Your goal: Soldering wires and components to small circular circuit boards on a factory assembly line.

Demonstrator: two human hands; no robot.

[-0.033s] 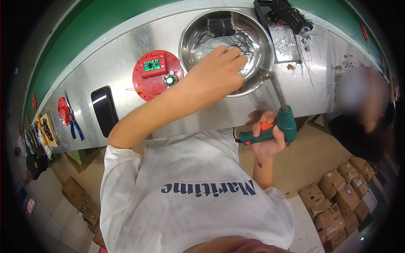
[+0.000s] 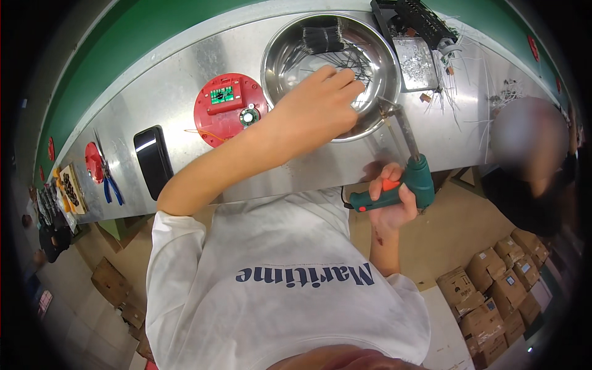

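My left hand [image 2: 325, 103] reaches over a round steel bowl [image 2: 269, 74]. Its fingers are curled together, and whatever lies between them is hidden. Inside the bowl, a bundle of thin black wires [image 2: 323, 38] lies at the back, with loose dark wires nearer my fingers. My right hand [image 2: 394, 206] wraps round the grip of a green soldering gun [image 2: 420, 185] with an orange trigger. The gun's metal barrel points up to the bowl's right rim, near my left hand. Left of the bowl lies a red round housing [image 2: 208, 128] with a small green circuit board [image 2: 223, 94].
A black phone [image 2: 154, 163], blue-handled pliers [image 2: 111, 188] and a smaller red part [image 2: 93, 163] lie to the left. Right of the bowl are a metal tray [image 2: 417, 61], a black stand [image 2: 425, 24] and scattered wires. Another person [image 2: 518, 191] sits at the right. Cardboard boxes [image 2: 487, 327] stand below.
My left hand has shifted very slightly to the right over the bowl. My right hand and the soldering gun have stayed in place.
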